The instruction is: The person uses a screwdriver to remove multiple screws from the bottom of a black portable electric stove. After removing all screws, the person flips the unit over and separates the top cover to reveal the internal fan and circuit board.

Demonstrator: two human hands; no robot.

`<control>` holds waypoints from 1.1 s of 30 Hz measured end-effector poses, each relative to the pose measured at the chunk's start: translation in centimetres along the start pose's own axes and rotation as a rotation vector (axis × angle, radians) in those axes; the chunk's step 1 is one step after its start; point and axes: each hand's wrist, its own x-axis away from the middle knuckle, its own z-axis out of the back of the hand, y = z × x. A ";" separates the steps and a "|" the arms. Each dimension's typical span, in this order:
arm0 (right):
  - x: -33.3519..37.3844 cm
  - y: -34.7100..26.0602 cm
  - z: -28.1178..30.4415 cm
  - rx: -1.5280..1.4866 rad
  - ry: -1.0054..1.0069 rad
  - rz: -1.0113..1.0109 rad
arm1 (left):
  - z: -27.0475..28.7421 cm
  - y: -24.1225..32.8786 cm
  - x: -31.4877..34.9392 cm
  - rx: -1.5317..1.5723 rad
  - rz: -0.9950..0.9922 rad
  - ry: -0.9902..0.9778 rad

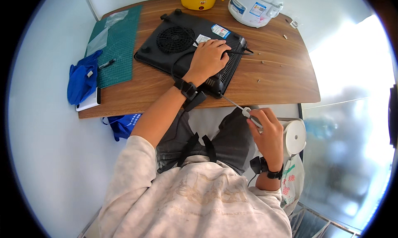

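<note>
A black induction cooker lies upside down on the wooden table, its round fan grille and stickers facing up. My left hand rests on its underside near the vented edge, fingers stretched out; the black power cord passes beside the fingertips. Off the table's front edge, my right hand is closed around a screwdriver with a pale handle. The screwdriver's thin shaft points to the cooker's near corner, where its tip appears to touch. Several small screws lie loose on the table to the right of the cooker.
A yellow pot and a white rice cooker stand at the back. On the left are a green cutting mat, a blue cloth bag and a white device. A white roll sits beside my right arm.
</note>
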 end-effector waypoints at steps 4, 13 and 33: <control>0.7 -1.4 -0.5 -0.121 -0.037 -0.280 | -0.4 -0.4 0.2 -0.013 -0.006 0.017; 2.0 -0.6 -1.7 -0.049 0.031 -0.242 | -0.3 -0.3 0.3 -0.004 -0.015 0.011; 0.6 1.8 -1.2 -0.138 0.069 -0.093 | 0.3 -0.1 0.3 0.050 0.031 0.028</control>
